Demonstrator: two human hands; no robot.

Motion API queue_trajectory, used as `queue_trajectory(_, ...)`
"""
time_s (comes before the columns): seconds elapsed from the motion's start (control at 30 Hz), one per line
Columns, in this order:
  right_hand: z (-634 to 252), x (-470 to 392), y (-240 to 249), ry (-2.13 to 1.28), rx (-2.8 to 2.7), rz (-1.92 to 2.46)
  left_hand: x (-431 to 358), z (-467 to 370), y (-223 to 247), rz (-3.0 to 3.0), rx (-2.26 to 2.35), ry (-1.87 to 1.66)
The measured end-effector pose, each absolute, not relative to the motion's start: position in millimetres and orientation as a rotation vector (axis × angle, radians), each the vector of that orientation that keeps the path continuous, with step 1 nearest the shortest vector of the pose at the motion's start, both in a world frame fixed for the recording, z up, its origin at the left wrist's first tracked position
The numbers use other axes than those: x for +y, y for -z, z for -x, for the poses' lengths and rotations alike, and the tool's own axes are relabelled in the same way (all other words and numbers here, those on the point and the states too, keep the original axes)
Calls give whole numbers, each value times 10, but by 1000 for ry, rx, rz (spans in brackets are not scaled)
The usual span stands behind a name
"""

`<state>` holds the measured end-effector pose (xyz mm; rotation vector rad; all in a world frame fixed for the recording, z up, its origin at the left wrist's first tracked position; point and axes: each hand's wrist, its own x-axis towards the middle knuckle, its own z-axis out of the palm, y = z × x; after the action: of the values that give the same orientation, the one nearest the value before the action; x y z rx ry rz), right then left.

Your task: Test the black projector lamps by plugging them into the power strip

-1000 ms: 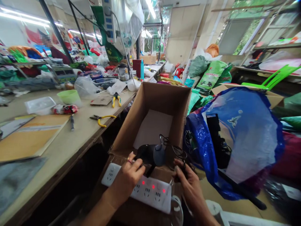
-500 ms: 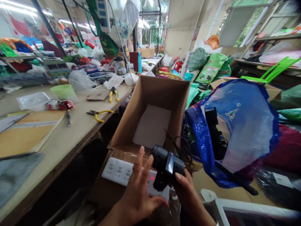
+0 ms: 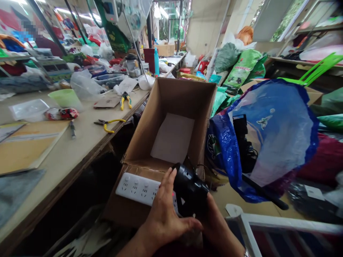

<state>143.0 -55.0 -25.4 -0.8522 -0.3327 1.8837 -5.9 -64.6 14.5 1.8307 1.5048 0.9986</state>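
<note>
A black cylindrical device [image 3: 187,182] with a thin dark cord is held just above the near end of a white power strip [image 3: 136,187]. My right hand [image 3: 214,217] is closed around its right side, with part of the fingers hidden behind it. My left hand [image 3: 166,208] lies along the device's left side, fingers stretched out and thumb apart, the fingertips at its upper end. The power strip rests on the flap of an open cardboard box [image 3: 139,137], partly covered by my left hand. Inside the box lies a sheet of pale card [image 3: 174,137].
On the left workbench [image 3: 80,142] lie yellow-handled pliers [image 3: 109,125], a second pair of pliers [image 3: 125,100] and a light green cup [image 3: 65,99]. A blue bag [image 3: 227,157] holding black items [image 3: 243,142] stands right of the box. A white frame [image 3: 289,221] is at lower right.
My left hand has moved right, against the device, and its fingers have come closer together. The device has turned slightly in my right hand. The camera view has shifted a little.
</note>
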Motion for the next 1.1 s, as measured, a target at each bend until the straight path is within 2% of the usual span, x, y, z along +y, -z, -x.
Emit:
queue_trajectory(0.17,-1449,-613,314,-1922,-405,833,-577,171,-231,-1861,1435,-1091)
queue_trajectory(0.4,-1396,-628,219,-1878,-549,939,-395,502,-175,-1188,1278,-1164)
queue_trajectory(0.6,-1357,-629,162,-1982,-454,975,-280,579,-118,-1021,1234,-1125)
queue_trajectory(0.7,-1408,-625,228,-1968,-586,904,-274,580,-175,-907,1065,-1060)
queue_trajectory(0.87,-1585,-606,283,-1891,-847,815,-305,707,-282,-997,760,-900)
queue_trajectory(1.1,-1655,-650,196,-1907,-985,838,-370,859,-297,-1124,740,-751)
